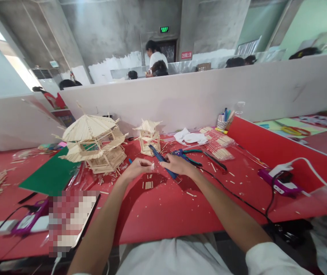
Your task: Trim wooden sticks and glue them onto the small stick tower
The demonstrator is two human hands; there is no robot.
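Note:
My left hand is closed in a pinch, with a small pale piece at its fingertips. Wrapped round a long dark-blue hand tool is my right hand; the tool's exact kind is unclear, as the fingers cover its middle. Short wooden sticks lie in a row on the red tabletop below my hands. Just beyond them stands a small stick-built pavilion. A larger pavilion with two tiers of roof is on the left.
Right of my hands lie a tool with teal-and-black handles and a black cable. Packs of sticks, white cloth, a green board, a tablet-like device and purple power strips surround the work. A pale partition stands behind.

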